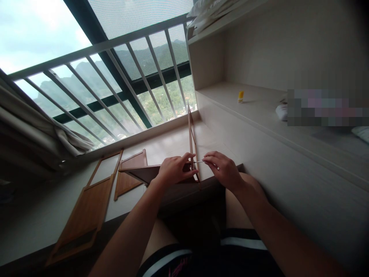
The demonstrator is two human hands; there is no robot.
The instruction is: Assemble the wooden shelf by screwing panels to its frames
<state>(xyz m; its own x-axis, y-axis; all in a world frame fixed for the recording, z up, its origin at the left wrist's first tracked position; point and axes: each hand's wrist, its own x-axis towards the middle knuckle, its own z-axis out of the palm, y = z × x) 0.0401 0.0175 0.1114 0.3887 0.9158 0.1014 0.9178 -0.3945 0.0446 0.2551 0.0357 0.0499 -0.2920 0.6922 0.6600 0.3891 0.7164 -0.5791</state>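
Observation:
My left hand (177,167) is closed around the corner where a wooden panel (138,172) meets a narrow upright wooden frame (190,132). Between the fingertips of my right hand (221,168) is a thin silvery metal rod (198,161). Its far end points left and reaches the frame beside my left fingers. Whether the tip sits inside a hole is too small to tell. The panel slants to the left of the joint, and my left hand hides part of it.
Left of my hands, a brown wooden panel (131,173) and a longer slatted wooden piece (92,200) lie on the pale ledge (170,140). Window railings (132,65) rise behind. A small yellow object (241,96) stands on the shelf (259,98) at right. A curtain (37,119) hangs at left.

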